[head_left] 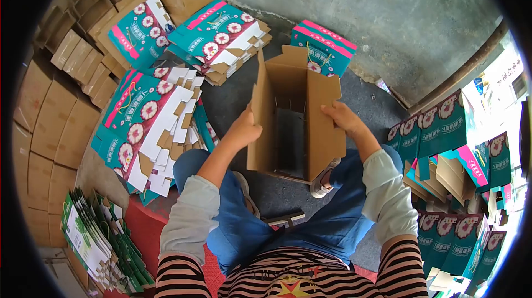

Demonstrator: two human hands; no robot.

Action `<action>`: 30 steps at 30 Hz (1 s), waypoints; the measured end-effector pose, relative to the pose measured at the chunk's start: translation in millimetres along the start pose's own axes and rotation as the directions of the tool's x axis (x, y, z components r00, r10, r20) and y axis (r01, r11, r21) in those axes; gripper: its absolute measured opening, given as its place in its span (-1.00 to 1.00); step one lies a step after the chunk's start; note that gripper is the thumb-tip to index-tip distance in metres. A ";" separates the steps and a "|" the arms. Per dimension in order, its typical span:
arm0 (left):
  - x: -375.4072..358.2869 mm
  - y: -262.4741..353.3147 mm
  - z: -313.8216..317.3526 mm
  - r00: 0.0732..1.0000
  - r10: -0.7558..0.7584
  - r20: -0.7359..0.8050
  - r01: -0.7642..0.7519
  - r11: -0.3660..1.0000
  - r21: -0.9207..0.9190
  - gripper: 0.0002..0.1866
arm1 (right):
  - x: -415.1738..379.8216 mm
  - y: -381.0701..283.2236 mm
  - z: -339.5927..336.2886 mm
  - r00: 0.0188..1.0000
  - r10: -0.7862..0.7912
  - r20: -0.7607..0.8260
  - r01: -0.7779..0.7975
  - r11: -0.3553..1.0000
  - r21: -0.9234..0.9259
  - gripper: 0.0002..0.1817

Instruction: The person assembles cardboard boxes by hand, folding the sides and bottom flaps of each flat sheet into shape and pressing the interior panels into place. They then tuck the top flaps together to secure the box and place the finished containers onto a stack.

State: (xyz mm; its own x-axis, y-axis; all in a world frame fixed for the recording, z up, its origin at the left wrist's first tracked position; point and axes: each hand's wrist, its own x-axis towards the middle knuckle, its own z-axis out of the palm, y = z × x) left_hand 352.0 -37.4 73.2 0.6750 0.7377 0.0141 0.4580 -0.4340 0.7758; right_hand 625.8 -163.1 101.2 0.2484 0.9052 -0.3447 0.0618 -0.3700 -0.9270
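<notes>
I hold an unfolded cardboard box (316, 131) upright between my knees, its brown inside facing me and its teal printed outside (321, 48) showing at the far end. My left hand (244, 129) grips the box's left wall near the front edge. My right hand (341, 116) presses on the right wall's flap. Both hands are closed on the cardboard. The box is open through, and the grey floor shows inside it.
Stacks of flat teal flowered cartons lie at the left (147, 126) and at the back (219, 37). Folded teal boxes are piled at the right (454, 148). Brown cartons (50, 115) line the far left. Green flat packs (94, 237) lie at lower left. Grey concrete floor (388, 15).
</notes>
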 end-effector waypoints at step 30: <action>16.7 63.8 59.5 0.987 -0.064 0.148 0.005 0.930 0.367 -0.06 | -82.2 -36.2 69.8 0.830 -0.442 0.340 0.479 0.254 -0.840 -0.68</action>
State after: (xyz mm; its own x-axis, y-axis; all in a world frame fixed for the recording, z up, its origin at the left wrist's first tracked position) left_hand 426.9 -83.5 85.4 0.7224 0.6794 -0.1288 0.6420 -0.5896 0.4902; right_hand 535.8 -209.5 152.8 -0.1500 0.9860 0.0730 0.9469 0.1645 -0.2762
